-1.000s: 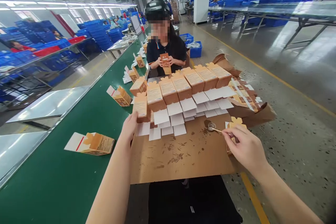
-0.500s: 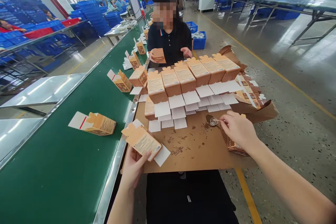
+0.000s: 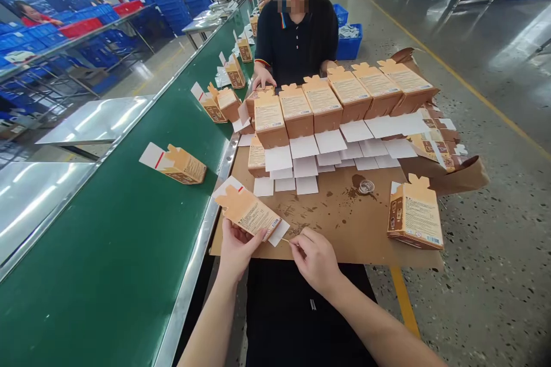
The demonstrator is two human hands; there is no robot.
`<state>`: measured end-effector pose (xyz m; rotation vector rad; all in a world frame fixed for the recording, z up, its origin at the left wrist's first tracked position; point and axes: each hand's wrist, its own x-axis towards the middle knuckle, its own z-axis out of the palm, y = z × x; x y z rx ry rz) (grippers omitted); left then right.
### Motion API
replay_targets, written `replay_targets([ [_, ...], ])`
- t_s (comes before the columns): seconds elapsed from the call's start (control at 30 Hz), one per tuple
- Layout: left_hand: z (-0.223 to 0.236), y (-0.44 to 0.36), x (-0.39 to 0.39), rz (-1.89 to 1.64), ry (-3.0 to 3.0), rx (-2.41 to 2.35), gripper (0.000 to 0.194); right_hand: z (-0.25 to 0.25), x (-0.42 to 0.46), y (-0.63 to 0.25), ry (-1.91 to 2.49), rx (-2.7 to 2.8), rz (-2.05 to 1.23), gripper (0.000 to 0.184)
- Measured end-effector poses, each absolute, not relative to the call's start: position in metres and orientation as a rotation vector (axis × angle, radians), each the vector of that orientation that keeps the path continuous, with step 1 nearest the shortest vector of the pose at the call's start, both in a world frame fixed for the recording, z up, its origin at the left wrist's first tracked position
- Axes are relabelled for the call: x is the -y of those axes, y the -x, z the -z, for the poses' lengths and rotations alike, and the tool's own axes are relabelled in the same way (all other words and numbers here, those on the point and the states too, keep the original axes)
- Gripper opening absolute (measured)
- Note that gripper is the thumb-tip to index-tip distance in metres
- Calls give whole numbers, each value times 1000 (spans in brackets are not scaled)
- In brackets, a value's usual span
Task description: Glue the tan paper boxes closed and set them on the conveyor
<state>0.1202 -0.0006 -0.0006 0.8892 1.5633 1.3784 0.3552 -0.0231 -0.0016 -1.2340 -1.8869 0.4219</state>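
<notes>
My left hand (image 3: 241, 243) clasps a carton (image 3: 252, 213) over the near-left part of the desk (image 3: 361, 235); my right hand (image 3: 316, 258), pinching a thin stick (image 3: 286, 240), has swung from the clear dish (image 3: 365, 187) to the carton's lower white flap (image 3: 279, 233); stick and flap now all but meet, contact too small to confirm.

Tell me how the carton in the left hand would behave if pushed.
The carton would probably feel stiff, given its flat face and straight edges. Its lower white flap, thin and sticking out, may bend easily. Those flat sides suggest sliding or tipping rather than rolling.
</notes>
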Motion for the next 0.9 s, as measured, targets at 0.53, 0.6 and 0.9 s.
replay_targets([
  [0.53,8,-141,35,-1243,-1273,-1823,63,-30,44,-421,1366,1593,-478,30],
  [0.6,9,-143,35,-1259,-1299,-1824,59,-34,47,-420,1371,1584,-497,31],
  [0.9,-39,-61,19,-1148,-1286,-2352,73,-34,46,-420,1326,1561,-549,27],
])
